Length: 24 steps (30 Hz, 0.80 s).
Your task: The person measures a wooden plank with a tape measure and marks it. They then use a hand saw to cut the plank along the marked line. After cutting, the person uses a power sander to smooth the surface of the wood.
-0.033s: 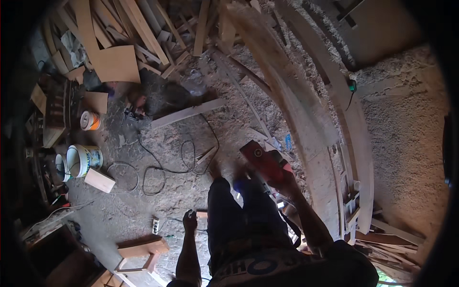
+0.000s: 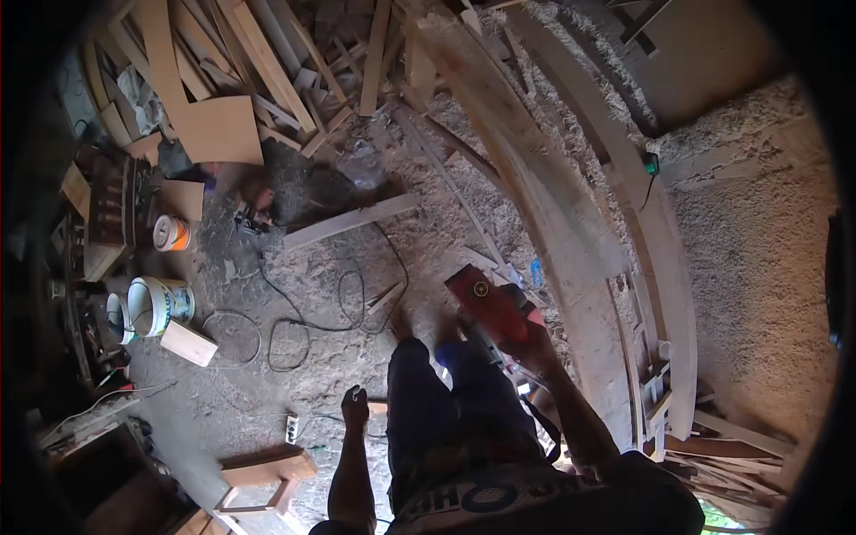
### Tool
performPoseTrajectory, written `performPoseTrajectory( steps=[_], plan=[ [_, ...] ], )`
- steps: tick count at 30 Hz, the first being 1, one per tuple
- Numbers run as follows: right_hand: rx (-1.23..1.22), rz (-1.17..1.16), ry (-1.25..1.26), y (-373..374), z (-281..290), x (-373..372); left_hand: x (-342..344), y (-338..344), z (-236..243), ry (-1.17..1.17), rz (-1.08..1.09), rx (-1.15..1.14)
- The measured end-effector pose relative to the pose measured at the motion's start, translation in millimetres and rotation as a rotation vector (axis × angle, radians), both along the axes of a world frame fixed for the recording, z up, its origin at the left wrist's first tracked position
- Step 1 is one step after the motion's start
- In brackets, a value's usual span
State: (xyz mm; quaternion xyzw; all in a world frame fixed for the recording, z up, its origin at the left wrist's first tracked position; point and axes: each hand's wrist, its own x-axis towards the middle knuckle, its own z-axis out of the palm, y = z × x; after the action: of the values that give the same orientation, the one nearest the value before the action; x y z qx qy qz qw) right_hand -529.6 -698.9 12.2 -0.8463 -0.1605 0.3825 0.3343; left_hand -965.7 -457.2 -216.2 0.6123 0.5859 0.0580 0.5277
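A red power tool (image 2: pixel 486 299) with a dark round knob on top is gripped in my right hand (image 2: pixel 533 348), out in front of my right thigh and beside the long pale boards (image 2: pixel 575 232). A black strap hangs below it. My left hand (image 2: pixel 355 406) hangs by my left leg with its fingers curled; a small light spot shows at them, too small to name. A short piece of wood lies on the floor near that hand.
Offcuts (image 2: pixel 218 129) pile at the upper left. Buckets (image 2: pixel 165 308), a loose board (image 2: pixel 352 220) and looping cables lie on the dusty floor (image 2: pixel 232 267). A wooden frame (image 2: pixel 267 468) stands lower left, a power strip (image 2: pixel 292 429) above it. Thin planks (image 2: pixel 731 468) lie lower right.
The view has shifted slightly, so the floor and wood piles sit a little lower in the picture. Both hands look much the same, with the red tool still in the right.
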Motion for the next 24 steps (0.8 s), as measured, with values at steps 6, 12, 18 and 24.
performPoseTrajectory(
  steps=[6,12,18,24],
  plan=[
    [0.28,-0.127,-0.24,-40.3,99.0,13.0,258.0,26.7,65.5,-0.23,-0.501,0.342],
    [0.106,-0.457,-0.228,-110.5,125.7,19.1,507.3,-77.9,157.5,-0.423,-0.374,0.247],
    [-0.033,-0.563,-0.295,-152.5,108.8,21.0,683.4,-158.0,198.9,-0.266,-0.287,0.57],
    [-0.047,-0.733,-0.245,-142.5,97.0,32.4,743.7,-150.3,187.1,-0.086,-0.262,0.579]
  ],
)
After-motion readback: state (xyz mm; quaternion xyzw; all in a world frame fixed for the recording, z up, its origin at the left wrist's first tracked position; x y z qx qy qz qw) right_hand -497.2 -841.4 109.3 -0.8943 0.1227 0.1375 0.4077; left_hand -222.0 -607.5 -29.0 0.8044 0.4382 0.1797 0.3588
